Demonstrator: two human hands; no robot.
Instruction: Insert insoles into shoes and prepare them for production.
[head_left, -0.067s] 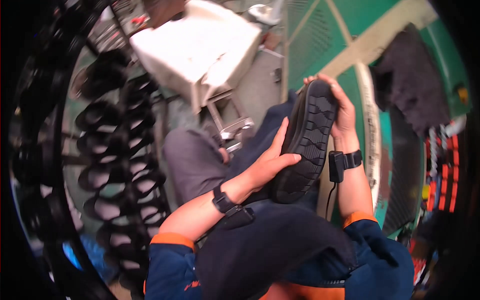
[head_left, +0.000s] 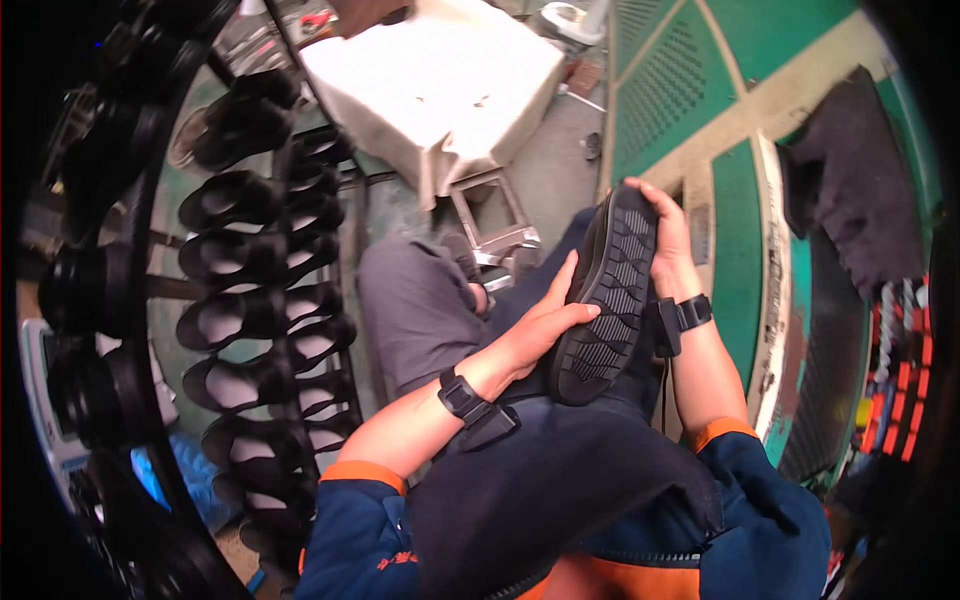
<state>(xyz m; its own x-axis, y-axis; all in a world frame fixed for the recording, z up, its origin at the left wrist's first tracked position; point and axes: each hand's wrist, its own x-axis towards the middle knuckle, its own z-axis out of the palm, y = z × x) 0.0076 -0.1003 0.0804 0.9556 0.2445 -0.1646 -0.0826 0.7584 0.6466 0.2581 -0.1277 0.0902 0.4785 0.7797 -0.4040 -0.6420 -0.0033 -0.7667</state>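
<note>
A black shoe (head_left: 607,300) is held up in front of me, its ridged sole turned toward me and its upper mostly hidden behind. My left hand (head_left: 545,325) grips the shoe's left side near the lower end, with the thumb pressed on the sole's edge. Around the top end of the shoe curl the fingers of my right hand (head_left: 672,230). Below the shoe's lower end lies dark cloth (head_left: 560,480) across my lap. Each wrist wears a black strap with a small box.
To my left stands a dark rack (head_left: 285,290) bearing several black shoes. A cloth-covered table (head_left: 430,80) is ahead, above a metal frame (head_left: 490,215). Green metal panels (head_left: 680,90) run along the right, with a dark cloth (head_left: 850,190) draped there.
The surroundings have shifted right and slightly down in the view. The shoe and my right hand sit a little further left in the picture, both hands keeping their hold.
</note>
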